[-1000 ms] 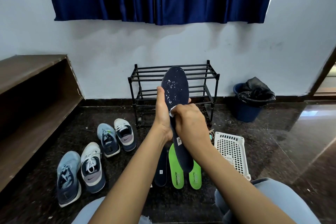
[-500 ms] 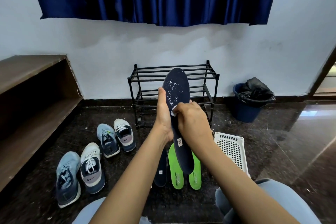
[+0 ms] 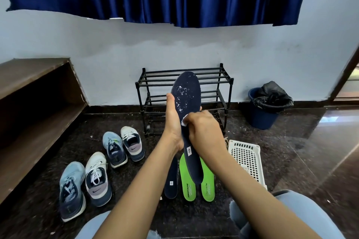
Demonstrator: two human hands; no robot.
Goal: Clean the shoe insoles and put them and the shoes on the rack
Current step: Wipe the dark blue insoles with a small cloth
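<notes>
Head view: three insoles (image 3: 187, 182) lie on the near floor, one navy, two green; four shoes (image 3: 97, 178) stand left. Above them the left hand (image 3: 172, 122) curls round a fourth, speckled insole (image 3: 186, 93), upright; the right hand (image 3: 206, 132) pinches what may be a white wipe (image 3: 184, 120) against it. One rack (image 3: 213, 75) stands beyond

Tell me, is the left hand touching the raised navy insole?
Touching. The head view shows the left hand gripping the navy insole along its edge.

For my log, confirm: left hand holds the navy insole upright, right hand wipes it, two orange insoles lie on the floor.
Head view: the two floor insoles are green, not orange. Left hand, navy insole and wiping right hand are as stated.
</notes>
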